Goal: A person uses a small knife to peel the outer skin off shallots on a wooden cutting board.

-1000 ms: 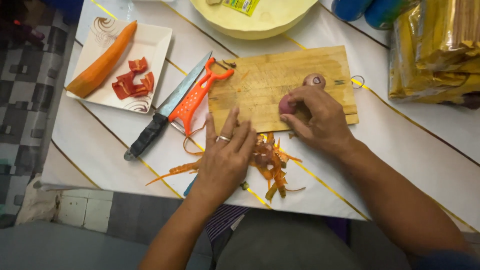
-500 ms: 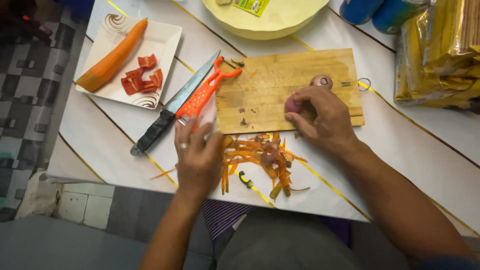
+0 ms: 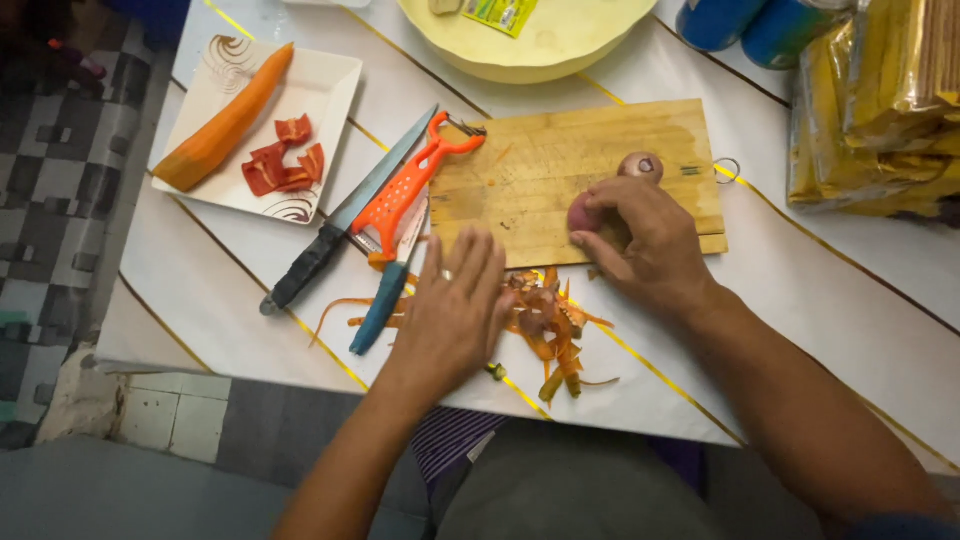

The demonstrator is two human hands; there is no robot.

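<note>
My right hand grips a small red onion on the wooden cutting board. A second small onion lies just beyond it on the board. My left hand lies flat, fingers spread, on the white table beside a heap of orange carrot peelings at the board's near edge. Left of the board lie an orange peeler, a black-handled knife and a blue-handled knife.
A white square plate holds a peeled carrot and red pepper pieces. A pale yellow bowl stands at the back, blue cans and yellow packets at the right. The table edge runs near my body.
My left hand has swept from the peelings leftward and back, now flat beside them; the peelings are gathered closer to the table edge. My right hand stays on the onion.
</note>
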